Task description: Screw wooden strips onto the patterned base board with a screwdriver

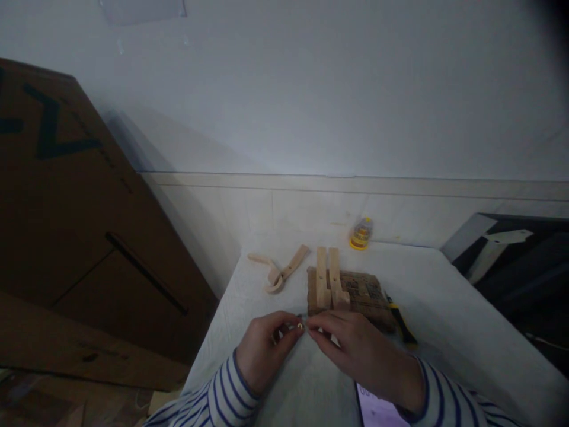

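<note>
My left hand (267, 344) pinches a small brass-coloured ring-shaped piece (300, 326) between thumb and fingertips. From the other side, the fingertips of my right hand (360, 341) are closed close beside the piece. What they hold, if anything, is too small to make out. Just beyond my right hand, two pale wooden pieces (322, 279), each with a hole, lie side by side on a brown piece of cardboard (362, 290). Farther left on the white-covered table rests a wooden slingshot-like part with a curved end (274, 281), crossed by a straight arm.
A small bottle with a yellow base (360, 234) stands near the wall. To the right of the cardboard is a yellow and black cutter (402, 320). A lit phone (377, 409) lies below my right wrist. A large cardboard box (89, 207) flanks the table's left side.
</note>
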`<state>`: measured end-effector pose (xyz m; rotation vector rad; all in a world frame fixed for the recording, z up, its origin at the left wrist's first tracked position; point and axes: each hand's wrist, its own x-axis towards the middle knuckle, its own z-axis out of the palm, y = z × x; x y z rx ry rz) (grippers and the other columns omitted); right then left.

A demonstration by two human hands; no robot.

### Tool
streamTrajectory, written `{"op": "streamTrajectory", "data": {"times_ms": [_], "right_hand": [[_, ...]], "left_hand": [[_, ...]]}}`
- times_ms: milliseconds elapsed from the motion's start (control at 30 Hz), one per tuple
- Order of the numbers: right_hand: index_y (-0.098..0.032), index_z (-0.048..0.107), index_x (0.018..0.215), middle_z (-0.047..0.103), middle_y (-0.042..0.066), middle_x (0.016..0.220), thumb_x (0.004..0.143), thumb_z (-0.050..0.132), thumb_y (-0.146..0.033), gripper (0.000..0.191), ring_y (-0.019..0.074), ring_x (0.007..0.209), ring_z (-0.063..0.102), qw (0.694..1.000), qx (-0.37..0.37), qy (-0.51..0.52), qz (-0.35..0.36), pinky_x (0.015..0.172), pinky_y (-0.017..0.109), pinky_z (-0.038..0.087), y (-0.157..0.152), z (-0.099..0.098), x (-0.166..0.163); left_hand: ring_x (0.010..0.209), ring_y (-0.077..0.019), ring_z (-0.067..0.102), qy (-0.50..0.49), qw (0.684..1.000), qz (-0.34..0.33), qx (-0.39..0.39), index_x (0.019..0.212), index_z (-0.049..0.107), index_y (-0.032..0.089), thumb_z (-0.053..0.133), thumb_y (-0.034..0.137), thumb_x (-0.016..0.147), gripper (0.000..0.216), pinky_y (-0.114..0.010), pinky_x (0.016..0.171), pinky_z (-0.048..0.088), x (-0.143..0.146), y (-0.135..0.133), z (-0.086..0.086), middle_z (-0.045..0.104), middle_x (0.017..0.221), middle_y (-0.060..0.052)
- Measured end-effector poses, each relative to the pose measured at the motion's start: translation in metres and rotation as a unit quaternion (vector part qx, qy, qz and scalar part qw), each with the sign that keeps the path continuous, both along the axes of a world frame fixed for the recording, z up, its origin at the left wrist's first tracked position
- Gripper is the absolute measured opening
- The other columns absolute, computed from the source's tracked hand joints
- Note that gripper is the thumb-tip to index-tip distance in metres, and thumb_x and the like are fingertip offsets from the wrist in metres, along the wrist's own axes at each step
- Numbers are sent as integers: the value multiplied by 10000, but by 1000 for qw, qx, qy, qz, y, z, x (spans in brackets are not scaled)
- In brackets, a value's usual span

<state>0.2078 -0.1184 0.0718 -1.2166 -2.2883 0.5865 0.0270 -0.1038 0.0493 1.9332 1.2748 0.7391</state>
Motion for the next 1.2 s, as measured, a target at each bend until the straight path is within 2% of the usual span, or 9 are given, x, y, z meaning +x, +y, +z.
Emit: {"op": "streamTrajectory", "data": {"times_ms": [200, 333, 533, 667, 800, 1000, 1100, 1200], "right_hand": [[-213, 614, 970, 674, 14, 884, 858, 463, -157, 195, 140, 809, 620, 999, 23, 30, -7, 740, 273, 475, -1, 19, 18], [-208, 618, 967, 675, 11, 899, 858, 469, -161, 190, 130, 830, 618, 999, 42, 34, -8, 759, 258, 474, 0, 24, 25], [-201, 628, 943, 670, 14, 846, 860, 472, -202, 176, 128, 766, 614, 998, 24, 43, -28, 699, 240, 477, 4, 30, 35], [-195, 637, 929, 666, 19, 840, 854, 486, -217, 170, 132, 748, 604, 999, -2, 38, -37, 683, 242, 469, 8, 32, 42], [-201, 642, 948, 654, 24, 855, 857, 488, -211, 179, 132, 762, 589, 999, -7, 52, -11, 707, 250, 457, 14, 34, 48], [-213, 653, 974, 641, 35, 852, 868, 489, -248, 198, 141, 799, 572, 997, -5, 71, 3, 696, 258, 441, 24, 43, 54], [-213, 672, 912, 625, 22, 762, 845, 528, -279, 173, 134, 710, 564, 998, -1, 54, -30, 627, 251, 426, 27, 47, 57], [-222, 676, 882, 621, 7, 727, 829, 547, -287, 154, 120, 641, 554, 996, -3, 52, -68, 577, 239, 414, 30, 51, 58]], "left_hand": [[680, -130, 600, 37, 995, -33, 83, 924, 653, 192, 522, 247, 819, 177, -222, 657, 474, 13, 3, 14, 677, 764, -13], [666, -120, 605, 27, 992, -58, 107, 915, 657, 195, 510, 233, 830, 174, -208, 640, 470, 20, 8, 24, 678, 755, -7], [642, -108, 594, -37, 988, -66, 132, 915, 642, 184, 551, 162, 786, 159, -198, 621, 470, 31, 15, 21, 673, 744, -3], [661, -109, 604, -81, 986, -87, 118, 1017, 556, 185, 548, 137, 780, 241, -205, 627, 480, 37, 20, 18, 677, 771, -7], [668, -102, 615, -112, 982, -119, 98, 1070, 452, 196, 542, 111, 785, 311, -208, 640, 483, 43, 25, 21, 693, 803, -1], [686, -127, 632, -102, 983, -126, 87, 1070, 396, 197, 575, 152, 787, 337, -251, 664, 495, 48, 37, 30, 708, 811, -16], [668, -131, 634, -80, 981, -124, 124, 1066, 398, 202, 582, 160, 785, 339, -252, 634, 499, 51, 44, 33, 708, 820, -18], [681, -138, 641, -51, 970, -128, 202, 1054, 405, 206, 566, 167, 799, 304, -249, 613, 500, 57, 50, 37, 702, 817, -13]]}}
